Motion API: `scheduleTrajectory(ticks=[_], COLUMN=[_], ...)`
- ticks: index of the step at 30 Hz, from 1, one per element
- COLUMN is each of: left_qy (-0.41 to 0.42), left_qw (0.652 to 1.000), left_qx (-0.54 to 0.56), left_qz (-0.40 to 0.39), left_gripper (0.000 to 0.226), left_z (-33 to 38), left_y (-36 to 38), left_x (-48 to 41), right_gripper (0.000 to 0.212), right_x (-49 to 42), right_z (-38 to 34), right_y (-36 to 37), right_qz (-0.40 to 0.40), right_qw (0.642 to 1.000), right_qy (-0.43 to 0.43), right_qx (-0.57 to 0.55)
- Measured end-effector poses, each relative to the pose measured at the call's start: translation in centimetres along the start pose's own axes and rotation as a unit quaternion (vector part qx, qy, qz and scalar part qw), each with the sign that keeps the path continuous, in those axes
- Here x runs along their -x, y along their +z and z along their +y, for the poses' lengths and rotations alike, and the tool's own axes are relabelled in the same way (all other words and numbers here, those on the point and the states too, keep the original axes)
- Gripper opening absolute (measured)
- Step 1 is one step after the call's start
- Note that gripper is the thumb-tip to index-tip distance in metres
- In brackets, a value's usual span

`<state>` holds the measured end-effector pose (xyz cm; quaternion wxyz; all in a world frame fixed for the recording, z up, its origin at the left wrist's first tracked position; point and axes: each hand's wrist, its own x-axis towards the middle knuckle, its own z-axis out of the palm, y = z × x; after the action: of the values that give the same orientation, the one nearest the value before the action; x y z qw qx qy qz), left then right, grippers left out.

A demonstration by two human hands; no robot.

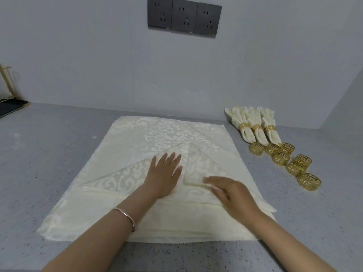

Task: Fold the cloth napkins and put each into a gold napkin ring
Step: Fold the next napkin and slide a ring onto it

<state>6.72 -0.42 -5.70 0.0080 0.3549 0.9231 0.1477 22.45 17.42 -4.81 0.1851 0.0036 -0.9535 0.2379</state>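
A stack of cream damask napkins (157, 134) lies flat on the grey counter. The top napkin (121, 179) is folded into a triangle, and its right corner (198, 165) is turned inward over it. My left hand (164, 174) lies flat, fingers spread, on the middle of the fold. My right hand (229, 191) rests on the folded-over flap at its lower edge, blurred, fingers extended. Three finished napkins (253, 124) in gold rings lie at the back right. Several loose gold rings (284, 160) sit in front of them.
The grey speckled counter (49, 154) meets a white wall with three dark sockets (184, 16). A gold wire rack with a dark base (9, 105) stands at the far left edge. A wall corner closes the right side.
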Motion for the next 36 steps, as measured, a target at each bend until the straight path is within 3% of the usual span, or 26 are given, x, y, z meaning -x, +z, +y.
scheduleTrajectory(ticks=[2,15,21,28,36], left_qy=[0.007,0.023,0.032,0.029,0.026], left_qw=[1.0,0.997,0.996,0.995,0.995], left_qx=[0.023,-0.003,-0.046,-0.054,-0.059], left_qz=[-0.016,-0.08,-0.071,-0.077,-0.071], left_gripper=[0.051,0.054,0.057,0.058,0.058], left_z=[0.2,0.8,1.0,1.0,1.1], left_y=[-0.2,-0.5,0.0,0.0,0.0], left_x=[0.0,-0.1,-0.1,0.0,0.0], right_gripper=[0.041,0.042,0.044,0.05,0.051], right_x=[0.7,1.2,-1.6,-9.8,-5.4], right_z=[-0.1,-0.4,-2.9,-1.4,0.9], right_y=[0.5,0.2,-0.3,4.5,2.7], right_qz=[-0.035,-0.064,-0.041,-0.097,-0.133], right_qw=[0.999,0.995,0.998,0.982,0.976], right_qy=[-0.03,-0.07,0.04,0.109,0.111], right_qx=[0.025,0.041,-0.015,0.121,0.133])
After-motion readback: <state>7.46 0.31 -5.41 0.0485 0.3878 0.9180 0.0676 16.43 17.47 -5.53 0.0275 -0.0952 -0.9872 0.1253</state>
